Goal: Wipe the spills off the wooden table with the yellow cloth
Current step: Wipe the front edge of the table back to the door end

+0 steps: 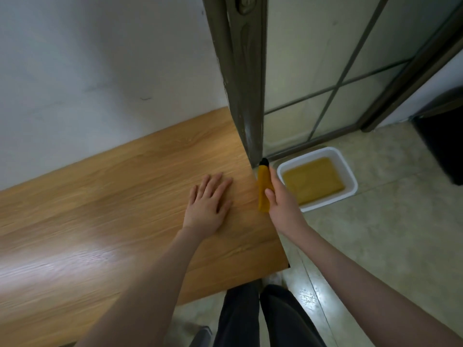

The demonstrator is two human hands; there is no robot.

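1. Gripping the cloth (263, 189), the right hand (281, 199) is held just past the table's right edge, with the thumb laid on the near face and the fingers wrapped behind; the fold is seen edge-on, upright, with a dark tip at its top.
2. The left hand (208, 206) is laid flat on the table (100, 196), fingers spread, nothing held.
3. No spill can be made out on the blurred wood.
4. A tray (348, 171) of yellowish liquid is seen on the floor beside the table.
5. The cloth is judged light, soft and limp, possibly damp; unfolded, it would sag.
6. A flat, broad hold with the palm pressed over the fold is advised, so an even wiping face is kept.
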